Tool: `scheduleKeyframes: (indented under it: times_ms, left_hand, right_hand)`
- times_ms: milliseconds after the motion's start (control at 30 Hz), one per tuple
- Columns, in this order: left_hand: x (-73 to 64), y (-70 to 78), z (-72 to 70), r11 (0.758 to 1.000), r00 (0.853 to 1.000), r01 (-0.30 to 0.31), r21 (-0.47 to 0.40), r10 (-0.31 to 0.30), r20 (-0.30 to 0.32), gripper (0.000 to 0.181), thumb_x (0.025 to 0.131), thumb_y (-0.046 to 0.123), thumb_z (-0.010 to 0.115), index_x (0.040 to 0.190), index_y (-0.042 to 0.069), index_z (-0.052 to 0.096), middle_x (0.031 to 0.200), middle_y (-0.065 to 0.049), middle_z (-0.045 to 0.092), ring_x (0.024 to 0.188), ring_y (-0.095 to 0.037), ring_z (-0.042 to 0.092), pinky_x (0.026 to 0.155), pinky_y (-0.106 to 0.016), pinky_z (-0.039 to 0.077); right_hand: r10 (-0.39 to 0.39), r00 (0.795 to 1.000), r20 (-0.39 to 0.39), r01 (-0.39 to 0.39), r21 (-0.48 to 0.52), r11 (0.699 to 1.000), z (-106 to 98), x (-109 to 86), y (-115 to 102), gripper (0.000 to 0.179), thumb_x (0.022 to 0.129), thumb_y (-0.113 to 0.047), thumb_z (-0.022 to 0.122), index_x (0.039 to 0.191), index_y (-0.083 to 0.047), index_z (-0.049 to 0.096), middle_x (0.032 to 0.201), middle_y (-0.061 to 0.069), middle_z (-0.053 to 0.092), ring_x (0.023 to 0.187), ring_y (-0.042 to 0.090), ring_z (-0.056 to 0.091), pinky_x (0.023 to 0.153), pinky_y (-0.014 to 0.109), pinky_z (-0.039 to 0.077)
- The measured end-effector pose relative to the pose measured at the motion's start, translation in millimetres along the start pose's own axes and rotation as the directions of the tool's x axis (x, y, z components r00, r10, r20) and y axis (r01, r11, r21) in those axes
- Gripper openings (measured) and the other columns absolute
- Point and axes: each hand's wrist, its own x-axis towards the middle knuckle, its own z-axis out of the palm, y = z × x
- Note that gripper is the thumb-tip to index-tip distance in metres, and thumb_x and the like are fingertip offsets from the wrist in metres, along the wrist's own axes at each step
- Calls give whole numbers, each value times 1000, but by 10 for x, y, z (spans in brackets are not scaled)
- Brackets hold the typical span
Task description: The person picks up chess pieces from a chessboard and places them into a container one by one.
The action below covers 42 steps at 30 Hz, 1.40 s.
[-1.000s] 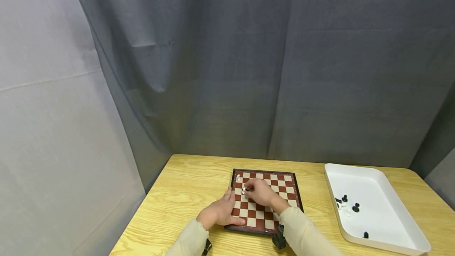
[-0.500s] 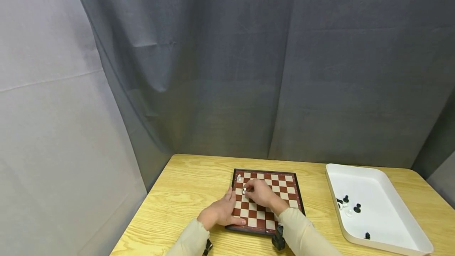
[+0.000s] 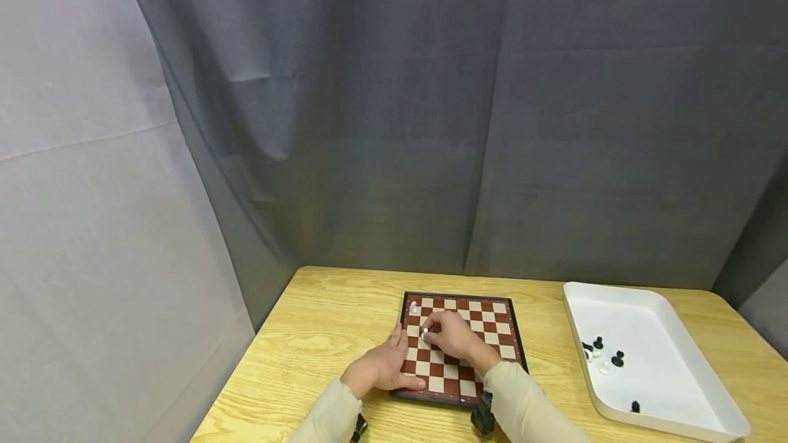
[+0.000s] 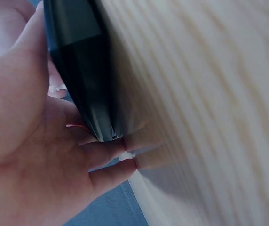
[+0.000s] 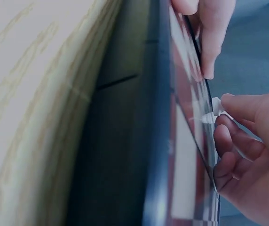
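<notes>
A red-and-cream chessboard [image 3: 436,384] with a dark rim lies on the wooden table. My left hand [image 3: 383,363] rests against its near-left corner, fingers straight along the left edge and thumb over the front corner. The left wrist view shows those fingertips touching the table beside the rim. My right hand [image 3: 454,335] pinches a small white chess piece [image 3: 425,334] between thumb and index finger, at the board surface toward the left side. The right wrist view also shows the pinched white piece [image 5: 217,105]; its exact kind is mostly hidden. Another white piece [image 3: 414,307] stands in the far-left corner.
To the right is a white tray [image 3: 665,361] with low walls. Several black and white pieces lie in it, among them a black piece [image 3: 618,359] and another black piece [image 3: 635,406]. A grey curtain [image 3: 394,156] hangs behind the table.
The white piece in my right fingers has shifted very slightly toward me, and its top shows more clearly. My left hand stays in place.
</notes>
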Motion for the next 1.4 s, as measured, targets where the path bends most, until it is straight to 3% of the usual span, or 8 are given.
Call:
scheduleKeyframes:
  times_ms: [533, 933, 1400]
  left_hand:
    - [-31, -45, -10, 1000, 1000, -6, -23, 6, -8, 108, 78, 67, 60, 150, -1, 16, 157, -18, 5, 139, -29, 24, 104, -38, 35]
    - [-38, -36, -19, 1000, 1000, 1, -21, -1, 15, 105, 80, 66, 58, 151, 2, 15, 157, -15, 1, 140, -28, 22, 102, -37, 37]
    - [-42, -39, -19, 999, 1000, 2, -39, -2, 7, 105, 80, 64, 59, 151, 1, 15, 157, -16, 1, 140, -28, 21, 102, -38, 37]
  right_hand:
    - [44, 999, -13, -45, -18, 999, -323, -275, -27, 7, 90, -14, 66, 88, -7, 66, 81, -5, 60, 66, 9, 54, 56, 28, 45]
    - [16, 998, -57, -19, -56, 998, -690, -596, 151, 6, 90, -11, 66, 90, -5, 67, 80, -5, 60, 69, 12, 55, 55, 25, 46]
    - [93, 990, -106, -101, -67, 993, -1067, -870, 399, 7, 87, -8, 68, 94, -5, 68, 83, -2, 61, 70, 13, 53, 56, 27, 44]
